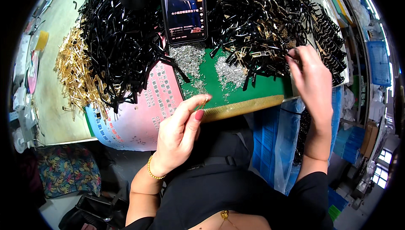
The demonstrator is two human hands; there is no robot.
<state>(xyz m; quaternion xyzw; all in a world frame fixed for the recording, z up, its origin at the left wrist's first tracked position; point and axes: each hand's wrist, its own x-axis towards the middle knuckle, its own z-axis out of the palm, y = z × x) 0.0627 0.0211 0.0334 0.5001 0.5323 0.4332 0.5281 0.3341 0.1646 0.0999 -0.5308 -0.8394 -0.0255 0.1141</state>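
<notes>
In front of my chest, my left hand (177,135) pinches a thin gold piece (203,104) between thumb and forefinger. My right hand (311,80) is at the right edge of a heap of assembled black-and-gold pieces (270,55), its fingers curled toward the thumb. What those fingers hold, if anything, I cannot make out. Beyond my left hand lie two piles of tiny silver metal parts: one pile (187,63) below the phone, another pile (230,73) to its right. A large heap of glossy black strips (122,48) covers the left, beside a pile of slim gold pieces (69,67).
A phone (185,15) with a lit screen stands at the back middle. Under the piles are a green mat (261,86) with a gold textured front edge (242,107) and a printed pink-and-blue sheet (126,122). Blue crates (265,145) and plastic sheeting stand below the table's right side.
</notes>
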